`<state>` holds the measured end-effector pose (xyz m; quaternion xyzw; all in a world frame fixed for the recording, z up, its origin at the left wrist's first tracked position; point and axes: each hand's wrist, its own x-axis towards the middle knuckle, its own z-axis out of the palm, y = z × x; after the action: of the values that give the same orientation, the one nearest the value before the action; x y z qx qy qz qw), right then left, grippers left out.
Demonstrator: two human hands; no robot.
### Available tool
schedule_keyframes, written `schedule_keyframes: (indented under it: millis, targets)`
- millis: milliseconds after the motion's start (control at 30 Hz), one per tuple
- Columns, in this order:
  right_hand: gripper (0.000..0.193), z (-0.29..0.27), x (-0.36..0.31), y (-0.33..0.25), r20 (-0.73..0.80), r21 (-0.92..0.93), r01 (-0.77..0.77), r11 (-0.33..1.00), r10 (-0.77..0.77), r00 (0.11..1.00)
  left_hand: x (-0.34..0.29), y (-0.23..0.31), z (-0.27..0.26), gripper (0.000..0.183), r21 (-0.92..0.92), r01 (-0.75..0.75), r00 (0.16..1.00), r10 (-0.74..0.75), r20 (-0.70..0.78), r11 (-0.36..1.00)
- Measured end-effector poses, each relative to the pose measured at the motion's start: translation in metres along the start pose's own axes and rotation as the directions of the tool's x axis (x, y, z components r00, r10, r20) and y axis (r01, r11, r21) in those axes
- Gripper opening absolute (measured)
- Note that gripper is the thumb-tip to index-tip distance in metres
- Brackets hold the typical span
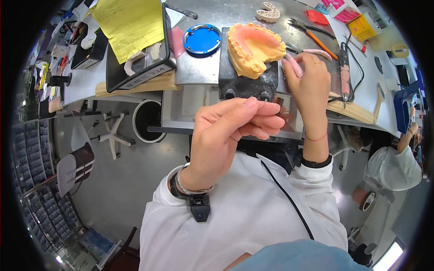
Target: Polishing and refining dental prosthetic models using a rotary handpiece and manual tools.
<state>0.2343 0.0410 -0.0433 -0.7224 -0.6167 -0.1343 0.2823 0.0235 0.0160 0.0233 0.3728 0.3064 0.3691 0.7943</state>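
Note:
My left hand (226, 119) is raised in front of the bench edge, thumb and fingertips pinched on a small thin wire (265, 104). Most of the wire is hidden by the fingers. Over the bench top, my right hand (312, 77) closes on the pink-covered handle of a pair of pliers (296, 67), whose metal jaws point left. Beside it, a yellow dental cast (252, 67) with a pink wax base and a row of teeth rests on a black block (228, 81).
A round blue-centred dish (202, 39) lies left of the cast, near a black tray (135, 79) with yellow paper (131, 27). Beyond are a pale arch-shaped cast (268, 12) and orange-handled pliers (321, 44). A corded handpiece (345, 74) lies right. An open drawer (178, 108) sits below.

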Motion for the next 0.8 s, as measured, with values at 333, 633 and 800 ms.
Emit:
schedule_keyframes:
  millis: [333, 633, 800]
  targets:
    - [0.034, -0.081, -0.022, -0.067, -0.158, 0.545, 0.337, 0.768, -0.301, 0.941, 0.006, 0.000, -0.008, 0.032, 0.052, -0.060, 0.992, 0.054, 0.110, 0.997]
    - [0.024, -0.081, -0.010, -0.052, -0.185, 0.656, 0.326, 0.681, -0.274, 0.944, 0.026, 0.031, -0.023, 0.024, 0.605, -0.674, 0.738, 0.433, 0.518, 0.425]
    - [0.025, -0.077, 0.003, -0.037, -0.156, 0.676, 0.314, 0.667, -0.286, 0.945, 0.061, 0.062, -0.041, 0.043, 0.735, -0.671, 0.693, 0.435, 0.575, 0.096]
